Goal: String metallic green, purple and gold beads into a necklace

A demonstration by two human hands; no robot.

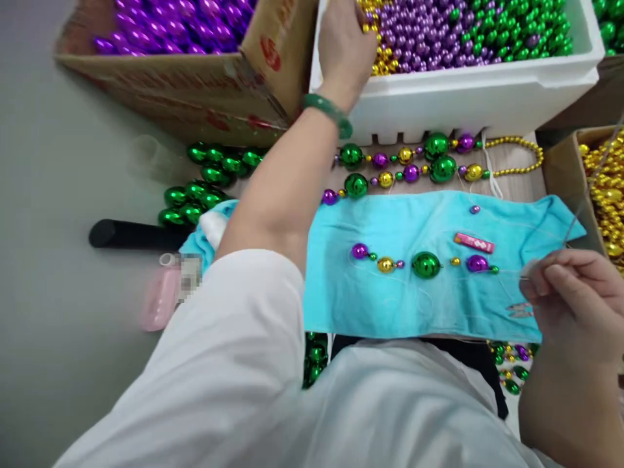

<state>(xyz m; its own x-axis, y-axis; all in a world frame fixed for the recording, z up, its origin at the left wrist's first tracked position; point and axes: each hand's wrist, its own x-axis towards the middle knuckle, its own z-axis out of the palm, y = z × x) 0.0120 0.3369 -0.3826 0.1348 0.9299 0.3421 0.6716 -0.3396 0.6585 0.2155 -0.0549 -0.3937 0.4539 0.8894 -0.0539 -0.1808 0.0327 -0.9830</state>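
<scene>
My left hand [347,45], with a green bangle on the wrist, reaches into the white foam box [439,104] at its gold beads [385,62]. Its fingertips are hidden at the top edge of the view. On the right, my right hand [575,292] is closed in a pinch on a thin thread [507,286]. The thread leads to a row of beads on the blue towel [370,312]: a large green bead [426,264], purple beads [476,263] and a gold bead [385,264] among small ones. Small snips [519,310] lie beside my right hand.
Finished-looking bead strands [412,173] lie behind the towel. A cardboard box [160,71] of purple beads stands left, another of gold beads [607,201] right. Green beads [195,195], a pink bottle [160,296] and a pink packet [474,243] are nearby.
</scene>
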